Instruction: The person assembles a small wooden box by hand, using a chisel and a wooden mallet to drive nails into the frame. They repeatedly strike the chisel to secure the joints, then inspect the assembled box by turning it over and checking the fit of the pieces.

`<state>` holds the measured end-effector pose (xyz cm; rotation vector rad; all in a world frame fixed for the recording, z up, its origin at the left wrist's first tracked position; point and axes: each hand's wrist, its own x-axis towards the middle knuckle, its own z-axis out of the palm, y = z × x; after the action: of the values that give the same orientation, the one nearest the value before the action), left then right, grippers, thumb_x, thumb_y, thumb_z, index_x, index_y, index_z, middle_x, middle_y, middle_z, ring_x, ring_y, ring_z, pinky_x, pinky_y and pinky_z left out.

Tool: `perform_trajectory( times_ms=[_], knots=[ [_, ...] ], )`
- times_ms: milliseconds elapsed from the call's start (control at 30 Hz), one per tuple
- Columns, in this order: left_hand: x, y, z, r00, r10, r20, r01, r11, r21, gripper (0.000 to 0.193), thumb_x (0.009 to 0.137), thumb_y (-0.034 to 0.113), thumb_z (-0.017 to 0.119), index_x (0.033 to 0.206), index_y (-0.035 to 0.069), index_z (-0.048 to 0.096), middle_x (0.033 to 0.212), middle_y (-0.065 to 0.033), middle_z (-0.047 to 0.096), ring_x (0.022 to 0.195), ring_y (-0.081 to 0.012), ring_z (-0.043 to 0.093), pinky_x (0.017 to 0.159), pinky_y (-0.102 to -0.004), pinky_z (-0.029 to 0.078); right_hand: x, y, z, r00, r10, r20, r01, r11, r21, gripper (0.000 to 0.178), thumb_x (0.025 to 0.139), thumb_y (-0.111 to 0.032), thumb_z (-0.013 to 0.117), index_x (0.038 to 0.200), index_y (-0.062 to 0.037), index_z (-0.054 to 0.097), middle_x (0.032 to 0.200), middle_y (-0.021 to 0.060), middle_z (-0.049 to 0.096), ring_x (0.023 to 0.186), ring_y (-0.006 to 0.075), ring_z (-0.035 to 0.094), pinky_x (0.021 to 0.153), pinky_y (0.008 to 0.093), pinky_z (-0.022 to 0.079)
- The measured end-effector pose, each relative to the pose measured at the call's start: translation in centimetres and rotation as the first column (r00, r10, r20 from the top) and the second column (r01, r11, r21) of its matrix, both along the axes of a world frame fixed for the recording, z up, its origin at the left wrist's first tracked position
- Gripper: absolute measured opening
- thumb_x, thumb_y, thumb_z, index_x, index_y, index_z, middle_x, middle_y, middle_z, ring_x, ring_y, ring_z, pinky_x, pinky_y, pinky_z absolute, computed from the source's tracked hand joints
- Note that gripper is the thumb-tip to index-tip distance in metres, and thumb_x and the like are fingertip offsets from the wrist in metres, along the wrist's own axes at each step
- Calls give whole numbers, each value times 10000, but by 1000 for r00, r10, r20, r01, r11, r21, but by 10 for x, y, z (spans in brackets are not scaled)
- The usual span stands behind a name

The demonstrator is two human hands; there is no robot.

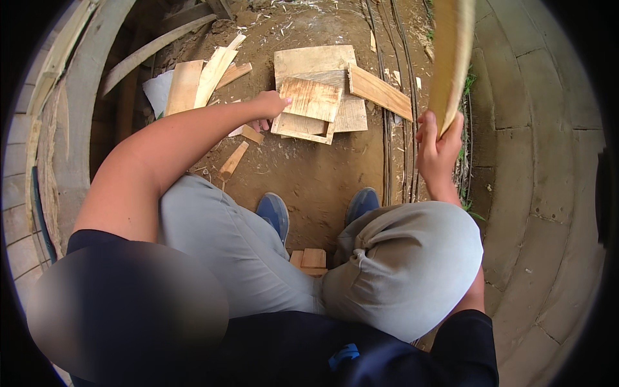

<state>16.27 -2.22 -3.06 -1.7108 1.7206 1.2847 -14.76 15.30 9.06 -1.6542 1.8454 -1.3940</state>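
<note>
My left hand (269, 106) reaches forward and grips the left edge of a small, shallow wooden box (316, 100), its thumb on top and its other fingers partly hidden at the side. A brown-streaked panel covers most of the box, and a gap shows along its near side. Beneath the box lie flat boards (313, 59) on the dirt. On the right, my right hand (442, 145) is closed around the lower end of a long wooden plank (449, 58), which stands raised and runs out of the picture at the top.
A short board (382, 93) slants right of the box, near dark cables (387, 168) along the ground. Split wood pieces (209, 77) and a small wedge (233, 160) lie to the left. Large timbers (106, 77) stand at far left; a block wall (516, 180) borders the right.
</note>
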Motion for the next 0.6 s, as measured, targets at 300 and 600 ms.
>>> perform_trajectory(
  times_ms=[300,600],
  knots=[
    [-11,2,-1,997,68,-47,-64,994,90,709,1046,535,366,1382,-89,391,1053,-279,625,815,-377,722,641,-567,623,-10,66,-103,965,159,-208,9,775,632,342,980,-299,655,1017,-18,463,818,317,634,790,524,617,653,555,476],
    [-23,-1,5,1000,9,-13,-8,996,86,711,1048,547,333,1434,-49,366,1112,-285,602,809,-367,716,646,-577,618,-23,63,-76,678,-211,704,-568,457,684,242,1038,-308,567,1076,-73,530,691,-10,504,497,71,471,451,261,408]
  ],
)
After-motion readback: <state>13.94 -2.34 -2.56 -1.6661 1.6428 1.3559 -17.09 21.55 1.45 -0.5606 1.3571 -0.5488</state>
